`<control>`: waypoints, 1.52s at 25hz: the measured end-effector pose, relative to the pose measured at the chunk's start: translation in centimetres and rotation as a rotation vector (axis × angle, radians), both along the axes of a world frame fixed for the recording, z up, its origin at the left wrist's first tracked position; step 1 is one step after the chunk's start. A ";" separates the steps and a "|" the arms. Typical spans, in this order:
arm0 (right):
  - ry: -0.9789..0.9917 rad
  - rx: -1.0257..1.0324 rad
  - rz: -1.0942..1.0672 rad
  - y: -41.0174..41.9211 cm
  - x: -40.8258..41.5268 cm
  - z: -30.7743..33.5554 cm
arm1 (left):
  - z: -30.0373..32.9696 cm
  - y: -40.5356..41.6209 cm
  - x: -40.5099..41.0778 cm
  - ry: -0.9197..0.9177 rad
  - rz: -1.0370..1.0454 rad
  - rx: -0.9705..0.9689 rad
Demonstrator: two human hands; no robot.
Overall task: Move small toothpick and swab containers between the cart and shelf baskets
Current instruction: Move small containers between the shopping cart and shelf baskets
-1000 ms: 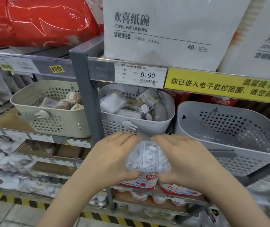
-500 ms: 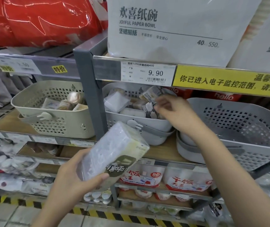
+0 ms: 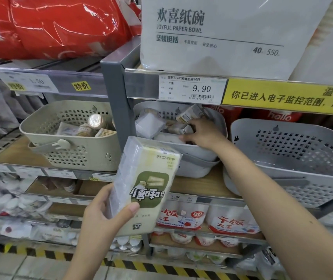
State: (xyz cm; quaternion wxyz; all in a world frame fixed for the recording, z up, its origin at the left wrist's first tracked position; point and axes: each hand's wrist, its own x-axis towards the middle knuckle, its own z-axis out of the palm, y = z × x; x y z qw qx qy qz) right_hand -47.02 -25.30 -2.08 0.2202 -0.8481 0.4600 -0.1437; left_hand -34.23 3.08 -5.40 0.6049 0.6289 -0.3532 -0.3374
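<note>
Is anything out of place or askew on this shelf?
Yes. The empty grey basket on the right sits tilted, its front rim hanging past the shelf edge. The middle grey basket, where the right hand reaches, holds packets piled unevenly.

A grey metal shelf upright [image 3: 119, 110] divides two store shelving bays with wood-toned shelf boards [image 3: 206, 184]. Right of the upright, a price rail carries a white 9.90 price tag [image 3: 191, 89] and a yellow notice strip [image 3: 288, 97]; above it stands a white paper bowl pack [image 3: 222, 35], and above left lie red packages [image 3: 56, 25]. Below the upright, black-and-yellow hazard tape [image 3: 133, 265] borders the light tiled floor [image 3: 20, 269].
</note>
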 end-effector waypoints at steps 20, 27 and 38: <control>-0.918 0.022 -0.655 21.1 -22.0 -1.3 | -1.1 -5.9 -9.5 0.401 -0.686 0.148; -0.989 -0.015 -1.062 28.6 -33.2 -5.0 | -1.7 -8.3 -24.0 0.461 -1.009 0.280; -1.116 -0.056 -1.535 36.0 -50.1 -9.9 | -4.9 -13.5 -45.2 0.314 -1.278 0.353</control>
